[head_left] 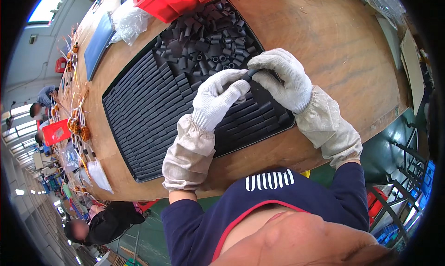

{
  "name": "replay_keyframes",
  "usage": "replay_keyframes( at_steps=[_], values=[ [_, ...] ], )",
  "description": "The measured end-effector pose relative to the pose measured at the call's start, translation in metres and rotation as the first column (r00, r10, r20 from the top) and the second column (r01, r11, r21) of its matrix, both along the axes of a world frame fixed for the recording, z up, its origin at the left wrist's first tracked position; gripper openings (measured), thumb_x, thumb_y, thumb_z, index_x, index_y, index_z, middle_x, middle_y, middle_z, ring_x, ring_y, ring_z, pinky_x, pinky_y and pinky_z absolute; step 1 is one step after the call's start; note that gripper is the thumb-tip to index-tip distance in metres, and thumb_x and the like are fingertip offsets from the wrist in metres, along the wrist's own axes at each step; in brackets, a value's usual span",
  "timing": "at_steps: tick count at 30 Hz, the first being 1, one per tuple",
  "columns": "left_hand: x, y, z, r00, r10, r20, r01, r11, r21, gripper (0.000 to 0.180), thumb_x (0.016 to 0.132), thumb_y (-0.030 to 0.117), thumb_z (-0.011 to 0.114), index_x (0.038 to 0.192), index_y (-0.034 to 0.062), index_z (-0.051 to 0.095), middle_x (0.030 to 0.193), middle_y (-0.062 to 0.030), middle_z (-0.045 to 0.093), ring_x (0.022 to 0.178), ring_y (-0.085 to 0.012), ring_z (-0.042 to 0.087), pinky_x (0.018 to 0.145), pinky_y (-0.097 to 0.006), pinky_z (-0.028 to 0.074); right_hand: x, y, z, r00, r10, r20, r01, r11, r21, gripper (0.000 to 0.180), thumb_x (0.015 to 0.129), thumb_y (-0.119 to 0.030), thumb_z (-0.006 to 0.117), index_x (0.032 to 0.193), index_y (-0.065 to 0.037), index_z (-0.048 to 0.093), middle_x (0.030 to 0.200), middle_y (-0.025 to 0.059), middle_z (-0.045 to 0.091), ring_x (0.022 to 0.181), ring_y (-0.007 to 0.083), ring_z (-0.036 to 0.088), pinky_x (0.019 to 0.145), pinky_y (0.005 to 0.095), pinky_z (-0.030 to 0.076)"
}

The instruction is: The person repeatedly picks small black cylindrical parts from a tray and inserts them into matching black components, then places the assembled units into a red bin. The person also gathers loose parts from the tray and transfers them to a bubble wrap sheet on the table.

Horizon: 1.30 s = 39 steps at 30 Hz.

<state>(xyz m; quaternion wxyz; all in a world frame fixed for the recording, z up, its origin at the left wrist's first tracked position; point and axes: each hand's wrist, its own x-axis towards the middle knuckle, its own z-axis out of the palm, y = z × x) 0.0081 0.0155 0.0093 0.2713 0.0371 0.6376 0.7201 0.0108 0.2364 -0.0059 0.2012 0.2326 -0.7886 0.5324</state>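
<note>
Both my hands wear white knit gloves and pale sleeve covers, and they meet above a black tray (263,96). A short black tube (249,75) is pinched between them. My left hand (216,96) closes thumb and fingers on its near-left end. At the other end, my right hand (283,76) grips it, fingers curled. Below, many black tubes lie in tight parallel rows (148,113) across the left and near parts of the tray. Toward the far side, loose black tubes (208,43) are heaped at random, some showing open ends.
A red plastic bin (174,2) overlaps the tray's far edge on the wooden table (338,38). Left of it are a clear plastic bag (130,20) and a blue flat panel (98,45). Copper-coloured coils (76,127) with wires line the left side. A person (109,223) sits at lower left.
</note>
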Motion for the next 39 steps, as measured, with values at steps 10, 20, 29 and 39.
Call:
replay_keyframes(
  at_steps=[10,20,29,39],
  values=[
    [0.0,0.005,0.001,1.0,0.026,-0.003,-0.026,0.996,-0.088,0.035,0.1,0.011,0.067,0.131,-0.0037,0.063,0.107,-0.0052,0.072,0.089,-0.0085,0.066,0.084,-0.025,0.056,-0.006,0.004,0.002,0.995,0.097,-0.029,-0.089,0.973,0.215,0.022,0.084,0.007,0.068,0.104,-0.003,0.069,0.105,0.0113,0.069,0.1,0.0281,0.067,0.09,0.0363,0.054],
    [0.04,0.063,-0.023,0.423,-0.461,-0.78,-0.206,0.789,-0.578,0.026,0.071,0.018,0.086,0.093,0.012,0.074,0.105,-0.0088,0.066,0.1,-0.0337,0.063,0.085,-0.044,0.052,-0.015,0.022,-0.01,0.933,0.003,0.36,0.091,0.966,-0.243,0.022,0.101,-0.002,0.059,0.121,-0.001,0.066,0.115,0.0061,0.071,0.111,0.0118,0.064,0.1,0.0283,0.051],
    [0.039,0.061,-0.021,0.373,-0.588,-0.717,-0.16,0.721,-0.674,0.036,0.072,0.023,0.083,0.105,0.0151,0.072,0.118,-0.0095,0.062,0.111,-0.0351,0.06,0.092,-0.046,0.049,-0.018,0.02,-0.019,0.963,-0.054,0.264,0.108,0.975,-0.195,0.02,0.095,-0.004,0.066,0.114,-0.004,0.072,0.111,0.009,0.072,0.105,0.0179,0.071,0.097,0.0326,0.056],
    [0.04,0.06,-0.02,0.318,-0.633,-0.706,-0.081,0.723,-0.686,0.031,0.073,0.021,0.081,0.103,0.022,0.072,0.117,-0.0047,0.061,0.113,-0.0312,0.06,0.092,-0.045,0.05,-0.019,0.016,-0.023,0.965,-0.094,0.245,0.115,0.991,-0.072,0.02,0.098,0.001,0.062,0.117,-0.003,0.068,0.109,0.0059,0.071,0.108,0.0139,0.067,0.099,0.029,0.052]
  ],
)
